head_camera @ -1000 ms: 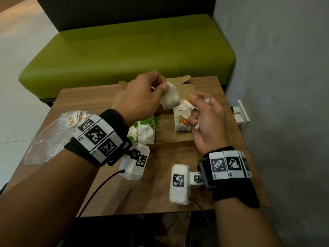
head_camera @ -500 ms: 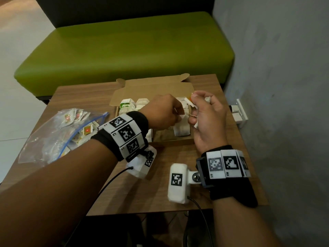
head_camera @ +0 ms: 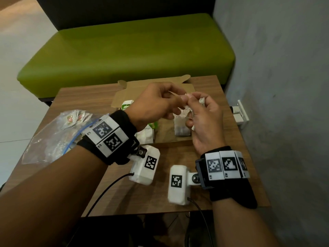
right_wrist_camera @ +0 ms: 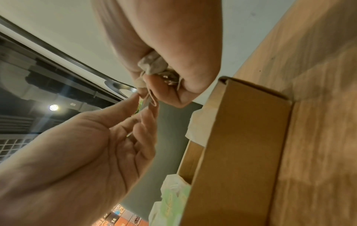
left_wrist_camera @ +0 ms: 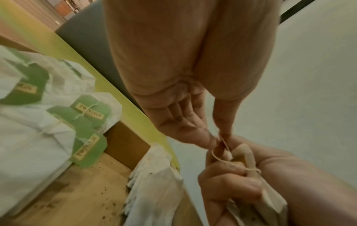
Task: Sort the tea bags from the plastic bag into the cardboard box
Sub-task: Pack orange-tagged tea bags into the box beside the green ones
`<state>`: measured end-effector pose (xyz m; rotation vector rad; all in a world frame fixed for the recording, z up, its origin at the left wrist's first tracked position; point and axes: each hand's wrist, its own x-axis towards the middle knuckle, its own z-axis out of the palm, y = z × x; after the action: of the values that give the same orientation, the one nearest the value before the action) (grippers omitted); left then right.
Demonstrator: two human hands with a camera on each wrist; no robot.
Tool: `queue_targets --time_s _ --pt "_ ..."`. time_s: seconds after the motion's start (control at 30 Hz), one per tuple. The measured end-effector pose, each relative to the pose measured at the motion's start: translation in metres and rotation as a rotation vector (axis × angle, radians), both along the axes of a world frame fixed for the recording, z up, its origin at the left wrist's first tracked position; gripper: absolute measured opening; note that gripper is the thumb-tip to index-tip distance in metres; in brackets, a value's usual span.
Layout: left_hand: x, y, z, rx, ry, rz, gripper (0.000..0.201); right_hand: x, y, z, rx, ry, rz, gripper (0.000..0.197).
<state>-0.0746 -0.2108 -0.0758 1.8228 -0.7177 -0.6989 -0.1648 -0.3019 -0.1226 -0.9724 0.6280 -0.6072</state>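
Both hands meet above the open cardboard box [head_camera: 131, 91]. My right hand [head_camera: 193, 107] grips a small bunch of white tea bags [right_wrist_camera: 153, 65], their strings hanging loose. My left hand [head_camera: 181, 98] pinches a string [left_wrist_camera: 222, 141] of that bunch between thumb and forefinger. Inside the box, green-tagged tea bags [left_wrist_camera: 86, 113] lie on the left and plain white tea bags [head_camera: 181, 127] stand on the right. The clear plastic bag [head_camera: 53, 138], with more tea bags in it, lies on the table to the left.
The small wooden table [head_camera: 80, 98] stands against a grey wall [head_camera: 276, 86] on the right, where a white socket with plugs [head_camera: 240, 113] sits. A green bench [head_camera: 124, 50] is beyond the table. Tea crumbs speckle the box floor [left_wrist_camera: 77, 191].
My left hand carried a white tea bag down into the box, left it there, and has risen back to the right hand's bunch. The right hand stayed put.
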Motion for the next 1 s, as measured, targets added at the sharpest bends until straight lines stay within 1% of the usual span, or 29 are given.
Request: queue_targets --time_s 0.03,0.1,0.17,0.2,0.23,0.3,0.33,0.4,0.43,0.47,0.53,0.57,0.63,0.7,0.73,0.83,0.9,1.0 --pt "-0.001 0.0 0.001 -0.012 -0.003 -0.01 0.021 0.001 0.0 0.001 0.03 -0.008 0.02 0.004" --pt "0.001 0.0 0.002 -0.045 -0.017 0.03 0.017 0.001 0.0 0.002 0.125 -0.027 0.059 0.016" --pt "0.004 0.002 0.006 -0.094 -0.007 0.139 0.013 -0.001 -0.002 0.003 0.231 -0.041 0.081 0.031" --pt "0.007 0.004 0.008 -0.113 0.0 0.2 0.012 -0.003 -0.003 0.005 0.279 -0.054 0.092 0.034" --pt "0.011 0.006 0.009 -0.115 -0.002 0.249 0.012 -0.005 -0.004 0.006 0.32 -0.072 0.104 0.032" --pt "0.018 0.012 0.01 -0.072 -0.022 0.291 0.013 -0.007 -0.004 0.008 0.362 -0.097 0.122 0.02" --pt "0.02 0.014 0.008 -0.036 -0.036 0.292 0.012 -0.008 -0.004 0.009 0.36 -0.102 0.132 0.016" --pt "0.021 0.018 0.004 0.049 -0.086 0.279 0.008 -0.007 -0.002 0.009 0.325 -0.101 0.153 0.023" --pt "0.02 0.019 0.001 0.088 -0.148 0.274 0.006 -0.006 -0.002 0.01 0.3 -0.094 0.155 0.024" --pt "0.017 0.02 0.0 0.109 -0.229 0.272 0.009 -0.005 -0.001 0.009 0.279 -0.088 0.15 0.025" --pt "0.009 0.021 0.0 0.084 -0.374 0.263 0.021 -0.003 0.0 0.009 0.26 -0.088 0.128 0.024" --pt "0.003 0.021 0.002 0.062 -0.414 0.237 0.027 -0.002 0.0 0.008 0.26 -0.094 0.113 0.023" --pt "-0.008 0.02 0.005 0.078 -0.459 0.121 0.035 -0.001 0.0 0.006 0.246 -0.108 0.088 0.024" --pt "-0.018 0.018 0.004 0.136 -0.47 0.01 0.037 0.0 0.0 0.005 0.241 -0.132 0.061 0.023" --pt "-0.02 0.016 0.001 0.15 -0.47 -0.013 0.036 0.001 0.0 0.005 0.252 -0.157 0.044 0.021" --pt "-0.02 0.012 -0.006 0.152 -0.459 0.005 0.031 0.004 -0.002 0.002 0.294 -0.234 0.009 0.014" --pt "-0.018 0.011 -0.007 0.122 -0.396 0.028 0.027 0.005 -0.003 0.001 0.324 -0.286 0.008 0.013" --pt "-0.02 0.009 -0.005 0.084 -0.326 0.049 0.031 0.004 -0.002 0.001 0.338 -0.319 0.046 0.016"
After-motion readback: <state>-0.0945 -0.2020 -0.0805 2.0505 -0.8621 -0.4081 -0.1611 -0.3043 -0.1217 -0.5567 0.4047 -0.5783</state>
